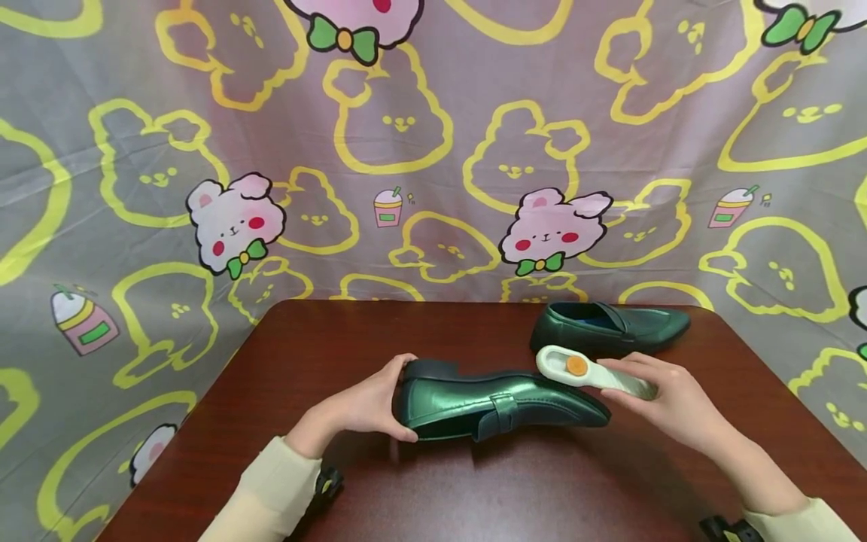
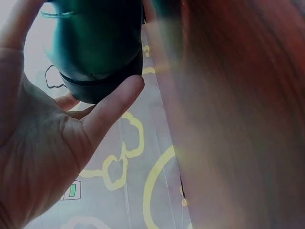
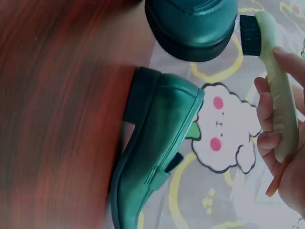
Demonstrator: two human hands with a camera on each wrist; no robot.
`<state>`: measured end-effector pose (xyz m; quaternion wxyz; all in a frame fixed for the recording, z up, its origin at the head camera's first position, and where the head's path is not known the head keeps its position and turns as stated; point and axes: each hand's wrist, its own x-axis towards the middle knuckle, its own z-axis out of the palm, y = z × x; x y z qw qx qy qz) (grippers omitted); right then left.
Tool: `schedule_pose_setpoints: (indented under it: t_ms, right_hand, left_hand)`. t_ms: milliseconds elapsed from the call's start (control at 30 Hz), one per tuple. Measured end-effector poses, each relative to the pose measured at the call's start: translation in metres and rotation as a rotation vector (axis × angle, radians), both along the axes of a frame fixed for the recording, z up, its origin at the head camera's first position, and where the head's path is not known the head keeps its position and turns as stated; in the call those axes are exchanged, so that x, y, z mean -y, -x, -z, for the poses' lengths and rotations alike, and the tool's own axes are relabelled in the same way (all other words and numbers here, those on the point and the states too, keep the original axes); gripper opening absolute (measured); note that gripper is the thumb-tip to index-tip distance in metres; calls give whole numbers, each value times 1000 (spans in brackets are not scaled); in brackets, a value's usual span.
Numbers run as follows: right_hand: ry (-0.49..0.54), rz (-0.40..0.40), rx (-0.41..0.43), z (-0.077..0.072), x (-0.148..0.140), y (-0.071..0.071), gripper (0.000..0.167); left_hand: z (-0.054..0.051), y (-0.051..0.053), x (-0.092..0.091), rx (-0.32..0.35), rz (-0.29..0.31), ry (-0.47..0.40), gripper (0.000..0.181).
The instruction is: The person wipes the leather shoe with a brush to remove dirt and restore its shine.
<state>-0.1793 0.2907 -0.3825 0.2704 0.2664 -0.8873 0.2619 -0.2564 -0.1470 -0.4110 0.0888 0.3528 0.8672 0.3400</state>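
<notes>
A glossy dark-green loafer (image 1: 454, 397) is tilted on its side above the table, its toe pointing right. My left hand (image 1: 371, 403) grips it at the heel; in the left wrist view the thumb (image 2: 119, 98) lies along the heel's rim and the other fingers are partly hidden behind. My right hand (image 1: 677, 395) holds a shoe brush (image 3: 279, 95) by its pale handle, which has an orange round spot. The brush's dark bristles (image 3: 250, 36) are right beside the loafer's toe (image 3: 190, 28); I cannot tell whether they touch.
A matching green loafer (image 1: 609, 327) stands upright at the table's back right, behind the brush. Below both hands spreads a reddish-brown wooden table (image 1: 474, 497). A grey cloth (image 1: 420, 150) with cartoon animals hangs along the back and sides.
</notes>
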Motion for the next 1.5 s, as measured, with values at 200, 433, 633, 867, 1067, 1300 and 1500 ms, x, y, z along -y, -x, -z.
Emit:
schedule_pose_setpoints:
  t_ms: [200,433,633,867,1067,1300,1500]
  right_hand:
    - [-19,-165,-16,0,17,-9,49]
    - [-55,-193,-19,7,23,-7,47]
    - [-3,-58,-32,8,0,0,49]
    - [-8,36,-86,1,-6,-3,50]
    - [-56,-127,-55,4,15,-10,50]
    - [-66,-148,-78,7,16,-6,51]
    - [-18,-7,-122,10,-9,-1,53]
  left_hand:
    - [-1,-2,2,-11,-6,18,113]
    - [-1,-1,2,-1,5,19,111]
    - [0,-1,3,20,-3,21,110]
    - [2,-2,4,39,-16,43,110]
    - [0,-1,3,58,-14,36,109]
    - [-2,-1,0,54,-12,38,107]
    - [-2,0,0,58,-13,38,106]
